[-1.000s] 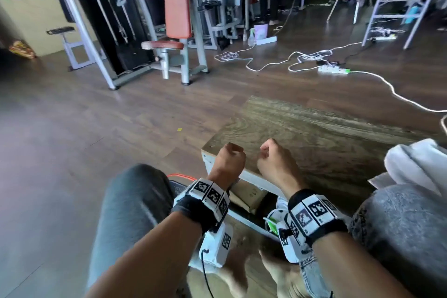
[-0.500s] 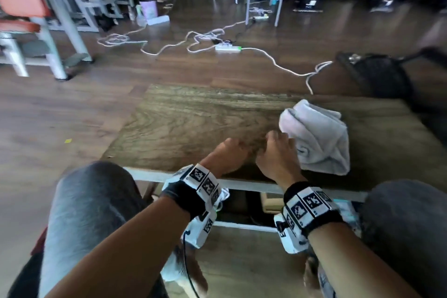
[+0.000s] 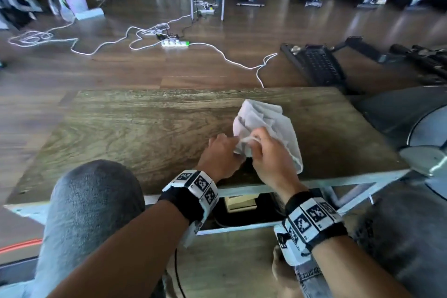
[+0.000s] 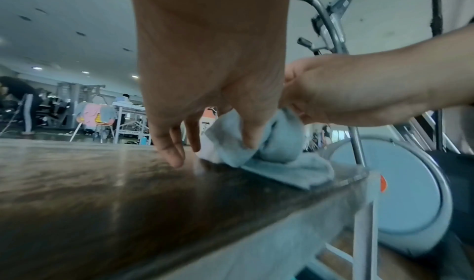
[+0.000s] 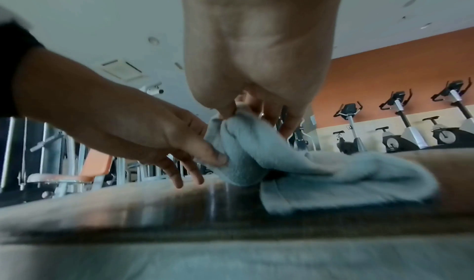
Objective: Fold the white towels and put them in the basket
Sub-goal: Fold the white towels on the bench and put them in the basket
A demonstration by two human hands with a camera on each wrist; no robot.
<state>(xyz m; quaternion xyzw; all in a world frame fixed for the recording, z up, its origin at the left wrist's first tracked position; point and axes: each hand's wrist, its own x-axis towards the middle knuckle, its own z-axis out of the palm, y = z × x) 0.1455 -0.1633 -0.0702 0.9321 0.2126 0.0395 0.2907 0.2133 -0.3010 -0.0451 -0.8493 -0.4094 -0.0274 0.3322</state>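
Two hands on a crumpled towel

The left hand [image 3: 221, 153] and right hand [image 3: 268, 156] both pinch the white towel [image 3: 268, 120]; it lies bunched on the desk [image 3: 135, 128].

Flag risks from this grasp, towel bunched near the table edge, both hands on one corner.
1. The white towel is crumpled and both the left hand and right hand pinch the same bunched end; they may not find true corners, giving a lopsided fold.
2. It lies by the near table edge; a pull could drag it off.
3. No basket is in view.
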